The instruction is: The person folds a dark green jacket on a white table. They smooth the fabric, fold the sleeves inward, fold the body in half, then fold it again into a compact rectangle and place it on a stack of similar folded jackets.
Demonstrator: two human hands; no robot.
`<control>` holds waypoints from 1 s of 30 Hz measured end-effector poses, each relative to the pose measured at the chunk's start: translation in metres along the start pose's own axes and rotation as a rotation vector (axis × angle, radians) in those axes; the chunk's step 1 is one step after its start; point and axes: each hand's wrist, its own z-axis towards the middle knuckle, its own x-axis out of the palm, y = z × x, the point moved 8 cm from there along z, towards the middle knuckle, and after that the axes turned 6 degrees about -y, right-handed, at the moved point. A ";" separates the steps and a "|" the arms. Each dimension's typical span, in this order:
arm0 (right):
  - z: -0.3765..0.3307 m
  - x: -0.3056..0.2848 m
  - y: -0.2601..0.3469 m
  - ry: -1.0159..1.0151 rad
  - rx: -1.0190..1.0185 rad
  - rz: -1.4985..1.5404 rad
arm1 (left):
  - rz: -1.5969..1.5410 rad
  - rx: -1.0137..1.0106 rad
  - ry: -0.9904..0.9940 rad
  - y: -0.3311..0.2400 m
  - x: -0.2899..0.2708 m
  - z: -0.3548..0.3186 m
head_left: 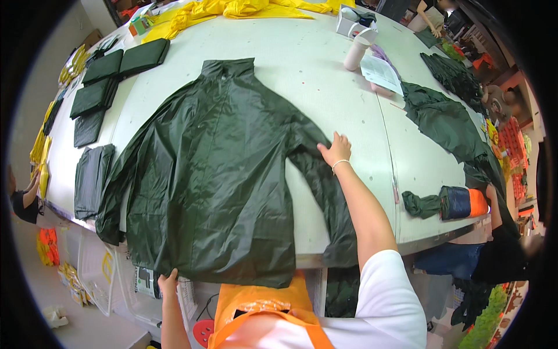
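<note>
- A dark green jacket (215,163) lies spread on the white table (349,93), collar toward the far edge, its hem hanging past the near edge.
- Its sleeves angle down on both sides of the body; the right-hand cuff reaches the table's near edge.
- The left hand (168,283) is at the hem, near the garment's lower left corner – thumb over the cloth, fingers pinching it, partly hidden.
- The right hand (336,150) is beside the upper part of the right-hand sleeve, fingers loosely spread and grasping nothing, thumb at the sleeve's edge.
- Along the table's left edge lie folded dark green packets (93,98), with a folded green bundle (93,181) nearer the left near corner.
- Yellow fabric (232,8) is heaped along the far edge.
- Toward the far right corner stand a white bottle (356,53) and an open box (350,23); a paper sheet (381,73) lies beside the bottle.
- Dark green garments (444,122) run along the right edge.
- Near the right near corner lies a navy-and-orange roll (463,202) – a co-worker's hand (494,200) is at its orange end.
</note>
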 end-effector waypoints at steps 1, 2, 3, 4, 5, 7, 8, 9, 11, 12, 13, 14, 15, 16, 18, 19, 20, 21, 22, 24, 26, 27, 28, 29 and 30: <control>0.002 0.014 0.004 0.256 0.089 0.041 | -0.139 0.345 -0.071 -0.003 -0.016 0.012; 0.005 0.023 0.001 0.292 0.042 0.117 | 0.254 0.405 -0.454 -0.038 -0.025 -0.013; 0.005 0.035 -0.003 0.334 -0.004 0.192 | 0.659 0.447 -0.837 -0.097 -0.024 -0.063; 0.003 0.047 0.004 0.395 -0.036 0.341 | 0.453 0.709 -0.799 -0.142 -0.004 -0.097; -0.009 0.049 0.027 0.467 -0.075 0.484 | 0.244 0.949 -0.748 -0.180 0.015 -0.132; -0.046 0.027 0.087 0.511 -0.168 0.807 | -0.146 0.740 -0.015 -0.241 0.100 -0.152; -0.081 -0.012 0.133 0.569 -0.211 0.821 | -0.077 0.734 0.138 -0.260 0.130 -0.161; -0.106 -0.025 0.158 0.492 -0.387 0.853 | -0.115 0.703 0.317 -0.287 0.166 -0.179; -0.179 -0.056 0.200 0.721 -0.514 0.812 | 0.002 0.770 0.384 -0.334 0.210 -0.217; -0.212 -0.063 0.216 0.774 -0.693 0.824 | 0.200 0.806 0.467 -0.347 0.230 -0.220; -0.237 -0.080 0.222 0.955 -0.676 0.830 | 0.396 0.832 0.545 -0.348 0.240 -0.218; -0.252 -0.083 0.216 1.057 -0.581 0.988 | 0.333 0.785 0.573 -0.340 0.238 -0.210; -0.264 -0.085 0.210 1.159 -0.482 1.144 | 0.270 0.738 0.597 -0.333 0.231 -0.203; -0.261 -0.081 0.193 1.185 -0.328 1.276 | 0.100 0.747 0.624 -0.343 0.206 -0.238; -0.239 -0.053 0.148 1.025 -0.061 1.467 | -0.109 0.780 0.639 -0.347 0.157 -0.265; -0.228 -0.029 0.118 0.838 0.056 1.511 | -0.131 0.741 0.602 -0.350 0.120 -0.279; -0.224 -0.009 0.102 0.743 0.132 1.433 | -0.216 0.765 0.621 -0.351 0.085 -0.295; -0.219 0.010 0.084 0.636 0.205 1.352 | -0.303 0.792 0.649 -0.354 0.050 -0.309; -0.222 0.046 0.066 0.529 0.149 1.255 | -0.264 1.057 0.483 -0.355 0.005 -0.324; -0.231 0.103 0.045 0.349 0.091 1.073 | -0.140 1.473 -0.097 -0.344 -0.092 -0.352; -0.245 0.064 0.081 0.126 0.058 1.158 | -0.404 1.489 0.533 -0.356 -0.146 -0.350; -0.249 0.015 0.105 0.016 -0.007 1.283 | -0.419 1.493 0.510 -0.364 -0.184 -0.344; -0.259 -0.027 0.134 0.001 -0.081 1.430 | -0.359 1.501 0.381 -0.370 -0.218 -0.350; -0.269 -0.049 0.162 0.126 -0.166 1.539 | -0.304 1.499 0.250 -0.372 -0.252 -0.346; -0.278 -0.067 0.162 0.369 -0.272 1.462 | -0.294 1.492 0.194 -0.378 -0.268 -0.318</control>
